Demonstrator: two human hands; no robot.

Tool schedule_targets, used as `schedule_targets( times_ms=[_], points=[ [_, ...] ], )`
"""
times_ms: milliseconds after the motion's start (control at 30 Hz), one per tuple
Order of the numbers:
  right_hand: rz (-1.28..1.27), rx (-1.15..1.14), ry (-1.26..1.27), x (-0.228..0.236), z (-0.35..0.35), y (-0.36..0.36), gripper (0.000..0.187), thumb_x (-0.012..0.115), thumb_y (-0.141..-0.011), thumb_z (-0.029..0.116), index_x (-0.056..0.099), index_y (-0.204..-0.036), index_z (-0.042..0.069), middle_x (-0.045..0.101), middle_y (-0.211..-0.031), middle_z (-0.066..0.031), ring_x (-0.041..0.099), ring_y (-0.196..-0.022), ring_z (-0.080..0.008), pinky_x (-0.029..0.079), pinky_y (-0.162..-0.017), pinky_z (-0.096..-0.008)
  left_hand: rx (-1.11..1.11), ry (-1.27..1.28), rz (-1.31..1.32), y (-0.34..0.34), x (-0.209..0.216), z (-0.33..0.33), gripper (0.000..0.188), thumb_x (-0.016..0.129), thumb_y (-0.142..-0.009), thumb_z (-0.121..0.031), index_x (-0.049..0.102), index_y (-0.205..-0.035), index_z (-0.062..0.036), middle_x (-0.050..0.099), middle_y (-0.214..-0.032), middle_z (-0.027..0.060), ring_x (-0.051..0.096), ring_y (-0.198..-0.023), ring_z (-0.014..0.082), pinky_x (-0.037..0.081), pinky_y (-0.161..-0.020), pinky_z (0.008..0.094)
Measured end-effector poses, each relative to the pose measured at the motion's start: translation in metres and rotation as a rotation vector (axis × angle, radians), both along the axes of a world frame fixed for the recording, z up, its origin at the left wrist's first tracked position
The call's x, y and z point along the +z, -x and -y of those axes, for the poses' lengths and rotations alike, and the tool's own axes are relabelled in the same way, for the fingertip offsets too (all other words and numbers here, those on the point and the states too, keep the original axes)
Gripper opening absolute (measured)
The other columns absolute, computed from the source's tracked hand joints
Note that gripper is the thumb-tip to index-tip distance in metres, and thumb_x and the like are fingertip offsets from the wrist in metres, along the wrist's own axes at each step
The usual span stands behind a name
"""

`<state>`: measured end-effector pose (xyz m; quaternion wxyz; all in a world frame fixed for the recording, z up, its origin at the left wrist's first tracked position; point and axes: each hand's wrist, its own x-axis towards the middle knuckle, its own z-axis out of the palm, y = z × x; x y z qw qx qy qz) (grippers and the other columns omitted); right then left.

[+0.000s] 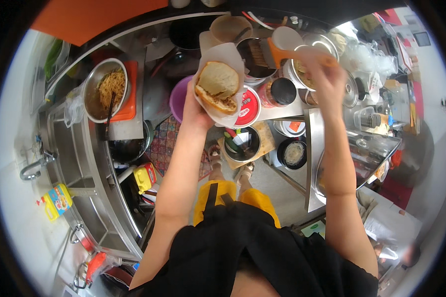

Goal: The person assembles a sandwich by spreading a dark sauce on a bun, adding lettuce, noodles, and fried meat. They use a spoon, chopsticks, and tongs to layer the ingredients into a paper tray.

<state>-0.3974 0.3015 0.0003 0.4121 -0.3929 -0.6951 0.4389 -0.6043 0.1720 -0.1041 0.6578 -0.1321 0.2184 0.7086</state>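
Cupping split bun [217, 85] in white paper [231, 55] at 12 o'clock, L hand [193, 110] gripped underneath; R hand [327, 81] clenched orange-handled spatula [288, 43] at 1 o'clock; bun prob. soft, light, crushable—support from below.

A round steel bowl of brown noodles [105, 89] sits on an orange square board [128, 94] at the left of the steel bench [134, 129]. Below it lie a steel sink [74, 163] with a tap [34, 166] and a yellow squeeze bottle [57, 200]. A purple plastic bowl [177, 99] and a black-capped jar [277, 92] stand near the middle.
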Motion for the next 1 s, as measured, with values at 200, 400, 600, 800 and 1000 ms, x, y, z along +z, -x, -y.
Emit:
schedule_targets(
  times_ms=[200,400,600,800,1000],
  points=[
    [-0.07,0.288,0.121,0.014,0.035,0.005,0.02,0.065,-0.091,0.011,0.068,-0.107,0.0,0.067,-0.094,-0.0034,0.057,-0.077,-0.0063,0.045,-0.064,-0.0191,-0.108,-0.042,0.123,-0.002,-0.003,-0.001,0.047,0.048,-0.095,-0.04,0.055,-0.129,-0.0089,0.059,-0.128,0.0101,0.056,-0.119,0.0287,0.044,-0.103,0.0447],
    [0.015,0.193,0.03,0.011,0.032,0.002,0.017,0.065,-0.09,0.008,0.067,-0.105,-0.001,0.068,-0.092,-0.003,0.058,-0.078,-0.0051,0.044,-0.068,-0.0181,-0.106,-0.044,0.133,-0.002,-0.001,0.007,0.048,0.045,-0.096,-0.04,0.051,-0.133,-0.0096,0.054,-0.135,0.0113,0.054,-0.121,0.0296,0.044,-0.103,0.0471],
    [0.076,0.345,0.117,0.007,0.043,0.02,0.017,0.065,-0.09,0.009,0.067,-0.103,-0.001,0.068,-0.089,-0.0033,0.06,-0.075,-0.0065,0.047,-0.067,-0.0197,-0.112,-0.011,0.092,-0.008,0.009,0.009,0.05,0.042,-0.095,-0.04,0.051,-0.133,-0.0086,0.054,-0.134,0.0132,0.054,-0.121,0.0297,0.043,-0.104,0.0469],
    [0.034,0.273,0.045,0.014,0.031,0.01,0.017,0.064,-0.09,0.01,0.068,-0.104,0.001,0.066,-0.083,-0.0001,0.055,-0.073,-0.0038,0.044,-0.064,-0.0195,-0.096,-0.015,0.023,-0.002,0.013,0.016,0.051,0.04,-0.096,-0.04,0.049,-0.135,-0.0067,0.054,-0.134,0.0144,0.054,-0.121,0.0312,0.043,-0.104,0.0477],
    [0.013,0.296,0.129,0.002,0.03,0.019,0.019,0.064,-0.091,0.014,0.068,-0.104,0.002,0.066,-0.083,-0.001,0.057,-0.073,-0.0049,0.044,-0.06,-0.0197,-0.103,-0.016,-0.014,-0.008,0.014,0.014,0.051,0.041,-0.096,-0.039,0.05,-0.134,-0.0061,0.054,-0.134,0.0158,0.055,-0.12,0.0309,0.046,-0.102,0.0462]
  ],
)
